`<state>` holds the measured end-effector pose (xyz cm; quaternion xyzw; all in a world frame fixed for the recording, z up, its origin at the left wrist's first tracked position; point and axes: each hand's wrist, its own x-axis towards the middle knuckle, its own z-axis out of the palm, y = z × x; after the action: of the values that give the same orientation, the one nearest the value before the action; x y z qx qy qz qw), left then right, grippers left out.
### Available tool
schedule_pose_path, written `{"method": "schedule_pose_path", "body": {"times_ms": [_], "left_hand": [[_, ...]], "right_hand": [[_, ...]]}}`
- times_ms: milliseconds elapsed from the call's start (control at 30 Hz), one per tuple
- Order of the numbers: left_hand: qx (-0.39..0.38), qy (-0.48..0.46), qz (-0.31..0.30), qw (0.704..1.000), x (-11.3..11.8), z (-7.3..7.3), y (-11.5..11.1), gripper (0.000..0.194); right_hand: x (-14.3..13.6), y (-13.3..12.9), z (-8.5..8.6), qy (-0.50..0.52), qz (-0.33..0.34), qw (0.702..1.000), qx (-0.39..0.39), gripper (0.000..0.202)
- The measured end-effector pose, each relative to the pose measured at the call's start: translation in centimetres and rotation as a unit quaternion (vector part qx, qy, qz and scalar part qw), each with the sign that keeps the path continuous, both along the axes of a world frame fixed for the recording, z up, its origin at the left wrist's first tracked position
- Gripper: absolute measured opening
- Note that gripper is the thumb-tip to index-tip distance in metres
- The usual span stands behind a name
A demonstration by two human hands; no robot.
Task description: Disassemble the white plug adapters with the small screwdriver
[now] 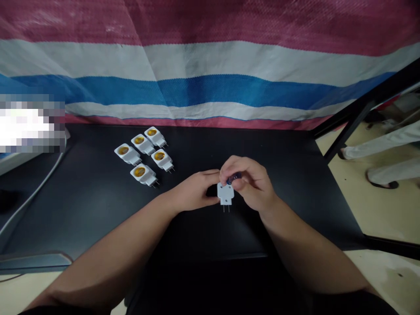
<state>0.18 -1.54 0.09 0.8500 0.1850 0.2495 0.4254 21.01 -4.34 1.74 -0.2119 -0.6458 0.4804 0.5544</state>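
Observation:
Over the middle of the table, my left hand (198, 190) holds a white plug-in lamp socket (225, 192) between thumb and fingers. Its back faces up, showing small screw holes, and two metal prongs point toward me. My right hand (252, 179) is closed just above the socket's far right corner. In its fingers is what looks like a screwdriver (234, 177), seen nearly end-on; a dark, bluish, glinting handle shows, while its tip is hidden. To the far left lie several matching sockets (144, 173), their yellow-lined round openings facing up.
A black table (98, 210) stretches out before me, with a striped red, white and blue sheet (203, 87) behind. On the left are a white cable (39, 192) and a blurred-out bright patch. A black metal frame (348, 131) and another person's legs (387, 142) are at right.

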Motion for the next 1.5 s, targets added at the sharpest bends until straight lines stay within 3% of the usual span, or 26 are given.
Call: {"method": "schedule_pose_path", "body": {"times_ms": [133,233,333,433,567,667,733,900,1067,1200,1333,1400,1500], "left_hand": [[0.001,0.011,0.004,1.0,-0.1,0.0,-0.1,0.037],[0.004,0.009,0.001,1.0,-0.1,-0.1,-0.1,0.034],[0.018,0.003,0.0,1.0,-0.2,-0.3,0.0,0.043],[0.02,-0.001,0.0,1.0,-0.2,-0.6,0.0,0.048],[0.003,-0.006,-0.001,1.0,0.0,-0.5,-0.1,0.034],[-0.004,-0.003,0.001,1.0,0.0,-0.2,-0.2,0.036],[-0.004,0.002,0.001,1.0,0.1,-0.2,-0.2,0.034],[0.018,-0.021,-0.003,1.0,0.2,-0.5,-0.1,0.021],[-0.009,-0.008,-0.004,1.0,0.2,-0.1,-0.3,0.025],[-0.015,-0.007,-0.004,1.0,0.3,0.1,-0.4,0.024],[0.003,-0.002,-0.001,1.0,0.3,-0.2,-0.3,0.025],[0.004,-0.005,-0.002,1.0,0.3,-0.2,-0.3,0.029],[-0.012,0.004,-0.007,1.0,0.2,0.0,-0.3,0.027]], "right_hand": [[0.6,-0.4,0.9,-0.075,-0.131,0.985,0.085,0.015],[0.7,-0.7,1.7,-0.105,-0.156,0.978,0.095,0.013],[0.8,-0.7,2.1,-0.128,-0.118,0.98,0.091,0.024],[0.7,-0.7,1.8,-0.09,-0.056,0.993,0.043,0.036],[-0.3,-0.9,0.7,0.044,0.046,0.995,-0.07,0.025],[-1.1,-1.1,0.3,0.093,0.102,0.986,-0.091,0.013],[-1.1,-1.1,0.3,0.096,0.106,0.987,-0.074,0.009],[0.0,-0.3,0.7,0.027,0.023,0.999,-0.036,0.016],[-0.5,-0.5,0.8,0.068,0.098,0.989,-0.09,0.044],[-1.3,-0.7,0.7,0.122,0.116,0.983,-0.068,0.022],[-0.7,-0.3,1.1,0.099,0.071,0.99,-0.068,0.01],[-0.4,-0.3,1.4,0.081,0.077,0.99,-0.089,0.028],[-0.7,-0.5,1.6,0.114,0.151,0.976,-0.112,0.043]]}}
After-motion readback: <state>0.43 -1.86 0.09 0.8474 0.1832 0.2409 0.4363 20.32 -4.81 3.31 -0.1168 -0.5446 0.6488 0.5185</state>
